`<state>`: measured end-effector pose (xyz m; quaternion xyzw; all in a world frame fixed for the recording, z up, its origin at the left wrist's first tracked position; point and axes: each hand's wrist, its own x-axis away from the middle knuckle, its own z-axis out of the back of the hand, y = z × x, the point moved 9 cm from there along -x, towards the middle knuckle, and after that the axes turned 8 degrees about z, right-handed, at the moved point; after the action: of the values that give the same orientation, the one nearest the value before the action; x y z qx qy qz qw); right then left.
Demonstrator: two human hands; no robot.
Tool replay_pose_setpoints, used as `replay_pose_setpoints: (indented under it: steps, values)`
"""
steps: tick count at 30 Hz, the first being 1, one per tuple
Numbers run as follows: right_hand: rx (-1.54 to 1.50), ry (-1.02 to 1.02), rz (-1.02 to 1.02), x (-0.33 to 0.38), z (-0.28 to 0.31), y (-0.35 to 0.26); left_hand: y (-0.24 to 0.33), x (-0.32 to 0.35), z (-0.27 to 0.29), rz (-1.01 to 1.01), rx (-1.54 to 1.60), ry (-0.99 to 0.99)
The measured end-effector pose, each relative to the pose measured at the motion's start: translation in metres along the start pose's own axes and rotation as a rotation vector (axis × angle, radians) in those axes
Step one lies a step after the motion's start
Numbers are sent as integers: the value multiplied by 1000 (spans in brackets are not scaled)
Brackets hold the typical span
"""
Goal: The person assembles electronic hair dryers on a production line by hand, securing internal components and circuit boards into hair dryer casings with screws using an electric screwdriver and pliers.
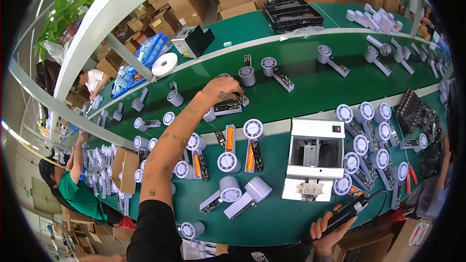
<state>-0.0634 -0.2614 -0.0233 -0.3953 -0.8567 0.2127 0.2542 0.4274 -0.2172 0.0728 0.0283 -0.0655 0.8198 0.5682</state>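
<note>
My left arm stretches across to the green conveyor belt (pixel 310 80). There my left hand (pixel 222 90) closes its fingers on the handle of an open lilac handheld fan (pixel 243 100), whose dark circuit board shows at the end; my hand covers most of it. Just below lies another fan's handle with its board exposed (pixel 227 108). At the near edge of the bench, my right hand (pixel 332 228) is wrapped around a black electric screwdriver (pixel 345 213), its cable curving off to the right. Fans with orange batteries (pixel 229 139) lie under my left forearm.
A white machine (pixel 313 157) stands on the green bench right of centre. Many fans (pixel 360 144) crowd beside it, near red-handled pliers (pixel 411 177). A cardboard box (pixel 125 170) stands left. Across the belt are black trays (pixel 292 13) and a tape reel (pixel 165 64). Co-workers (pixel 80 189) sit at left.
</note>
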Motion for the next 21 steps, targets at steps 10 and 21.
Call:
replay_pose_setpoints:
  steps: [10, 21]
  values:
    - [8, -141, 8, 1, 11, 3, -3, -20, -15, -7, -137, -142]
    - [-26, -140, -35, -4, -14, -2, 49, 70, 92, -81, -101, 214]
